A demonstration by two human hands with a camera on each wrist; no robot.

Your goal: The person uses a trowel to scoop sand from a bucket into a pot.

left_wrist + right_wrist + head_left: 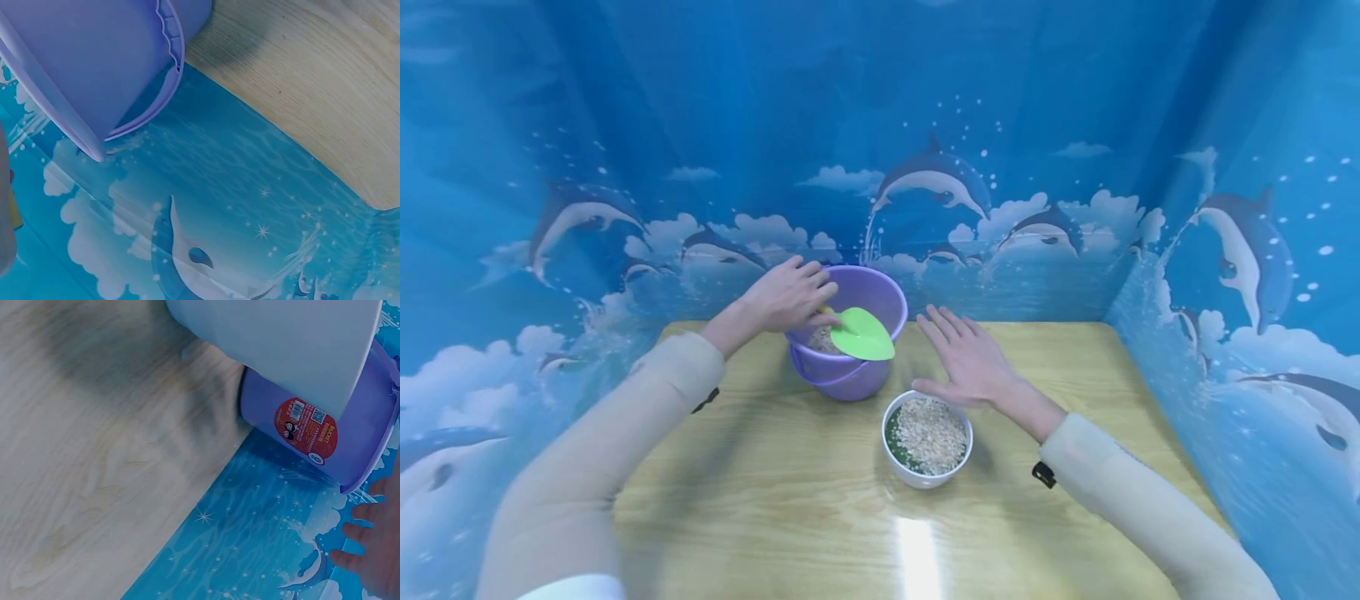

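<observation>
My left hand (793, 293) grips the yellow handle of a small green shovel (865, 335) over the purple bucket (852, 385). The shovel's heart-shaped blade slants across the bucket's near right rim. Pale flakes like rolled oats (822, 340) show inside the bucket, partly hidden by the blade. A white bowl (922, 481) with a green inside stands nearer to me, filled with similar oat flakes (934, 435). Above its far rim my right hand (966, 358) is spread with straight fingers and holds nothing. In the right wrist view, those fingers (359, 532) appear at the right edge.
The bucket and bowl stand on a light wooden table (760, 500), the bucket near its far edge. A blue curtain (790, 125) printed with dolphins surrounds the table at the back and sides. The bucket's handle (169, 94) hangs down its side.
</observation>
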